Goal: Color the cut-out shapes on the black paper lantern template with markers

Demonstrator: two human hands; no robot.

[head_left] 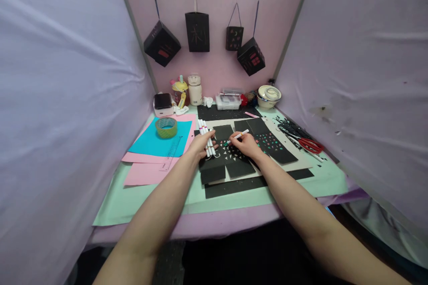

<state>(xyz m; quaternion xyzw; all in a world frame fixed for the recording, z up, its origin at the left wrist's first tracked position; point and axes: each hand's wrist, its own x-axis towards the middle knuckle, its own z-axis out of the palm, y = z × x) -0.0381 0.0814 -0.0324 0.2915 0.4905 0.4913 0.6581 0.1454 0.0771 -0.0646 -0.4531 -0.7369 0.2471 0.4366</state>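
While the left hand [199, 143] is resting at the left edge of the black card [239, 169], its grip is clasping a bundle of white markers [209, 147], their long axes running from far left to near right; the right hand [246, 144] is lying over the card's middle, its grip pinched on one pen [241, 134]. That pen is slanting across the card, its tip pointing left and towards the person, its blunt end pointing away to the right; the tip is sitting among the card's small shapes [234, 152], though I cannot tell whether it is touching; the right hand is being the nearer one to them. Pale shapes are showing around the tip; red and green ones are showing farther right on the card. Left of the card, tape [166, 132] is lying on blue paper [147, 140]; right of the card, scissors [301, 143] are lying on the worktop [113, 200].
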